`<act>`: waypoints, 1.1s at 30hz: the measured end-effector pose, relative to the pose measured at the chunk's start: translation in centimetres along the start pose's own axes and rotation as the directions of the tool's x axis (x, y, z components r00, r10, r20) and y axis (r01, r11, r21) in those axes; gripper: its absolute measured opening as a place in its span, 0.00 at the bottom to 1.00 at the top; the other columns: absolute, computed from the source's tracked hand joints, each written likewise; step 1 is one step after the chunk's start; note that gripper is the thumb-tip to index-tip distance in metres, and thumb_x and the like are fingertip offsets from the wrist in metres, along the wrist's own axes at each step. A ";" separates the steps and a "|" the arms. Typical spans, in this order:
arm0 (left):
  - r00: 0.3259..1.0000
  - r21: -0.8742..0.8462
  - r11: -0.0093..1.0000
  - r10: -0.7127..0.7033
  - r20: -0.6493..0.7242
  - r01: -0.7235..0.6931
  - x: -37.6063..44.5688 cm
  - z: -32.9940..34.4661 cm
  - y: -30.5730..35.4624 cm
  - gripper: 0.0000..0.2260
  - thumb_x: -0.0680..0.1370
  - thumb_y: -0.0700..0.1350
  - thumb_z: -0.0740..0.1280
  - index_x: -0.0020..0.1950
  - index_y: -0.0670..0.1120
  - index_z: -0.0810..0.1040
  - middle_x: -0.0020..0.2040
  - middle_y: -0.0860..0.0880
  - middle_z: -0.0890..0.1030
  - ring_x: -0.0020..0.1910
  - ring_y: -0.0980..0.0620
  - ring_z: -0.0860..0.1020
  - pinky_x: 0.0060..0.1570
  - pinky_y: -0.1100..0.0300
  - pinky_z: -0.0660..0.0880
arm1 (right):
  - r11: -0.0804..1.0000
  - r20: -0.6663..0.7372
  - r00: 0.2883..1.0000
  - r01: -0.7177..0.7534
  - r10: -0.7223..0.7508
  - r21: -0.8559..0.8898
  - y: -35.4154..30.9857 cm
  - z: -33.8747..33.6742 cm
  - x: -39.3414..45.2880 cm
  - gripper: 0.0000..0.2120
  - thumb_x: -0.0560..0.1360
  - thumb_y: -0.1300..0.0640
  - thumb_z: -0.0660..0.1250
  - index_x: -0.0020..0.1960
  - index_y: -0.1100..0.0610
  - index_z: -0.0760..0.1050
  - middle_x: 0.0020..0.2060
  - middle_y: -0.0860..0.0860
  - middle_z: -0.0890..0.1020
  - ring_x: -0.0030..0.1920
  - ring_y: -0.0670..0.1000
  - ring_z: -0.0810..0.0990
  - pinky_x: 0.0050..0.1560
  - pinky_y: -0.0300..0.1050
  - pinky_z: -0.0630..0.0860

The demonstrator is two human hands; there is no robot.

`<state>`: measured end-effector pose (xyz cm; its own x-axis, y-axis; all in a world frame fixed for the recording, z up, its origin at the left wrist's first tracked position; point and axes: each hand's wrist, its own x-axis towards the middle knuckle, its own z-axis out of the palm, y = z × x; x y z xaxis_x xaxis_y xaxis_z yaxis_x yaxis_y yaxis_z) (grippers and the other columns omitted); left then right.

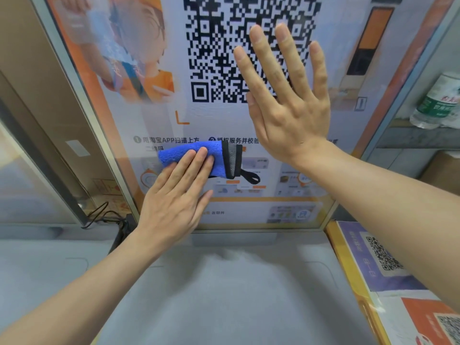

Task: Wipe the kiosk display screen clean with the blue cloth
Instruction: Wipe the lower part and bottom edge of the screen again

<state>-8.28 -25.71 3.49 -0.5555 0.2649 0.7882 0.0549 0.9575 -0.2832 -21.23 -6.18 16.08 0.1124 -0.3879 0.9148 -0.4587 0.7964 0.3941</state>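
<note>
Kiosk screen point(159, 118) reading "用淘宝APP扫描上方", left hand point(174, 195) flat on blue cloth point(185, 151), right hand point(286, 105) spread over QR code point(211, 33)

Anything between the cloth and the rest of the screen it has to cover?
Yes: the right hand is spread over the screen up and right of the cloth, covering the lower right of the QR code. The left hand presses the cloth flat; nothing else visible lies on the screen.
</note>
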 end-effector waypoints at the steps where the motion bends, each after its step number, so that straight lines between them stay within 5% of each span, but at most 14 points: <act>1: 1.000 -0.006 1.000 -0.008 -0.004 0.008 -0.3 0.2 0.4 0.27 0.84 0.52 0.55 0.80 0.44 0.51 0.81 0.49 0.48 0.80 0.52 0.49 0.77 0.54 0.48 | 1.000 0.003 1.000 0.002 -0.002 0.002 0.0 -0.1 0.0 0.21 0.84 0.53 0.58 0.76 0.51 0.66 0.73 0.51 0.72 0.73 0.57 0.69 0.72 0.61 0.62; 7: 0.999 -0.027 1.000 0.000 0.034 0.001 -2.6 2.0 3.0 0.30 0.83 0.51 0.59 0.80 0.44 0.52 0.81 0.50 0.47 0.80 0.52 0.49 0.77 0.55 0.48 | 1.000 -0.005 1.000 -0.004 0.004 0.022 0.0 -0.3 0.1 0.20 0.84 0.54 0.58 0.75 0.50 0.69 0.72 0.51 0.73 0.72 0.56 0.71 0.71 0.61 0.64; 12: 0.998 -0.042 0.999 0.003 0.066 -0.001 -3.6 2.5 4.3 0.30 0.82 0.50 0.61 0.80 0.44 0.53 0.78 0.48 0.57 0.79 0.52 0.51 0.77 0.55 0.49 | 0.999 -0.002 1.000 -0.008 0.008 0.031 0.0 -0.6 0.4 0.19 0.84 0.54 0.58 0.74 0.50 0.70 0.71 0.51 0.74 0.71 0.56 0.72 0.70 0.60 0.66; 33: 0.996 -0.077 0.997 0.017 0.087 -0.010 0.0 2.3 8.2 0.30 0.82 0.50 0.61 0.80 0.44 0.54 0.79 0.48 0.54 0.79 0.52 0.51 0.77 0.54 0.50 | 0.983 0.064 0.981 0.182 -0.182 -0.009 7.0 -1.9 -1.1 0.22 0.83 0.53 0.58 0.77 0.51 0.66 0.73 0.54 0.71 0.73 0.58 0.69 0.71 0.60 0.64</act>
<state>-9.72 -18.09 -0.06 -0.6244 0.2702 0.7329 0.1247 0.9607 -0.2480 -22.90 0.66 17.99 0.1368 -0.5551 0.8204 -0.4223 0.7165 0.5552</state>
